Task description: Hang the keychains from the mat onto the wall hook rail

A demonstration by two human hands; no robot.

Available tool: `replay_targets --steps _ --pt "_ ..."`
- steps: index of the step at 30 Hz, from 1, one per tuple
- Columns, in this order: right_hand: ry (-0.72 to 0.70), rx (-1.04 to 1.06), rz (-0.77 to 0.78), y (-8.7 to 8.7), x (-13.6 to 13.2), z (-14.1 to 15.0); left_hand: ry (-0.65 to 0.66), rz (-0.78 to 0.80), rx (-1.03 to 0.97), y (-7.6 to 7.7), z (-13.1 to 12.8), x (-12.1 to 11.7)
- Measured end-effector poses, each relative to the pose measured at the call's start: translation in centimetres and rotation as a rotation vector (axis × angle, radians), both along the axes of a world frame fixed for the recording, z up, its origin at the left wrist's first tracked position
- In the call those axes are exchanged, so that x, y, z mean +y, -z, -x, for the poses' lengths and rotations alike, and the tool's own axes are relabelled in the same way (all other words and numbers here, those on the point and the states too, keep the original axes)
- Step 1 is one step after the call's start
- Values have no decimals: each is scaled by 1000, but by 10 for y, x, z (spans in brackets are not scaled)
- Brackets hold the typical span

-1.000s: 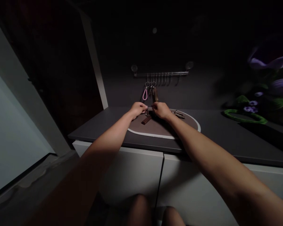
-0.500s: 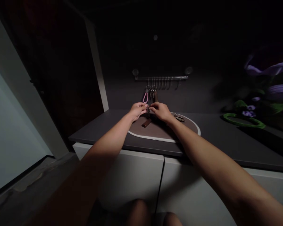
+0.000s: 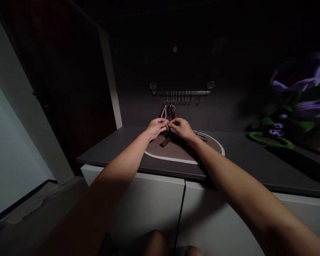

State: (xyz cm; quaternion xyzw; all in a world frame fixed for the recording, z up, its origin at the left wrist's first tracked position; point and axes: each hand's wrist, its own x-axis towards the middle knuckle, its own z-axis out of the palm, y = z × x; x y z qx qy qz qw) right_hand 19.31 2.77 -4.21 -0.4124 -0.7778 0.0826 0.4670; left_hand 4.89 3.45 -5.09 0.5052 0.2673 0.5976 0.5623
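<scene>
**Left hand and right hand have drawn together on a small metal key ring.**
Both pinch it narrowly at the fingertips, held just above an oval mat, close below a pink loop strap hanging from a wall rail. A brown leather fob lies on the mat beneath.
</scene>
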Motion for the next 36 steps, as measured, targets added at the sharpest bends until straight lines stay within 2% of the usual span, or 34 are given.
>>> replay_targets --steps 15,21,25,29,36 --pt "-5 106 -2 0 5 -8 -78 -57 165 -4 -5 -9" --pt "-36 250 60 0 5 -11 -165 -127 179 -4 -7 -6" --pt "-98 481 160 -2 9 -10 -244 -140 208 -4 -7 -5" --pt "-139 701 274 -12 12 -9 -305 -145 253 -4 -8 -5" --pt "-140 770 321 -51 27 -8 -371 -203 288 -1 -8 0"
